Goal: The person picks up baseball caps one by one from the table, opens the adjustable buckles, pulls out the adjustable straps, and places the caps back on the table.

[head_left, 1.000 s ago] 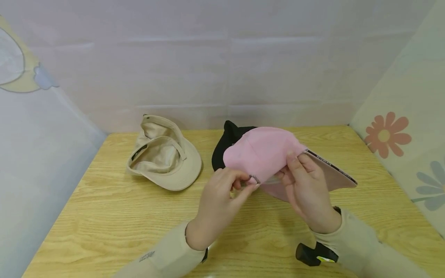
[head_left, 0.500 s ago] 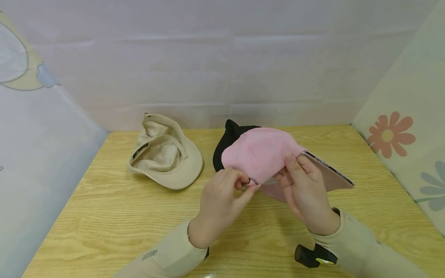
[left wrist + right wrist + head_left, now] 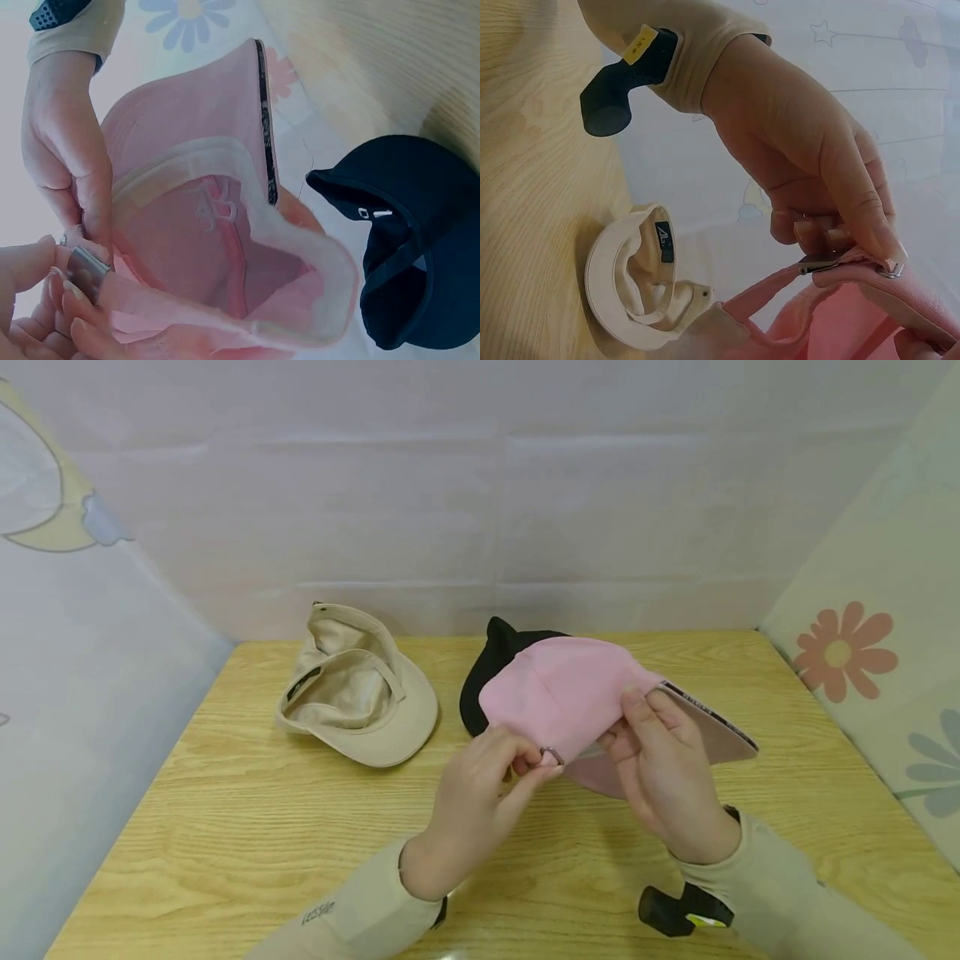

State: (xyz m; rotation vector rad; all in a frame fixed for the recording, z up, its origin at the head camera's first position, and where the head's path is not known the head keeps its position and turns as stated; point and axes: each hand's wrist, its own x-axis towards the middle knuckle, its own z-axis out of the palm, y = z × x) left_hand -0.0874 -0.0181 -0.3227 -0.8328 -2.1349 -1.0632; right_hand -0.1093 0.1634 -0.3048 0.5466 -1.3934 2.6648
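Observation:
A pink baseball cap (image 3: 562, 685) is held up over the table, its brim (image 3: 712, 727) slanting to the right with a dark lettered strip along the edge. My left hand (image 3: 472, 806) pinches the back strap of the cap beside a metal ring (image 3: 552, 756). In the left wrist view a flat metal clasp (image 3: 88, 271) sits on the strap right at the left fingertips. My right hand (image 3: 667, 777) grips the cap's lower edge near the brim, thumb on the outside and the other fingers partly hidden inside. The cap's opening faces the left wrist camera, showing a pale sweatband (image 3: 330, 262).
Behind the pink cap lies a black cap (image 3: 480, 685), partly covered by it in the head view. To the left a beige cap (image 3: 397, 718) rests on the wooden table (image 3: 262, 843) with its opening upward. Printed cloth walls (image 3: 360, 510) enclose the table's back and sides.
Both hands keep their hold on the pink cap. The metal ring at the left fingertips tipped out of sight partly and shows plainly again, with the strap shifted slightly downward.

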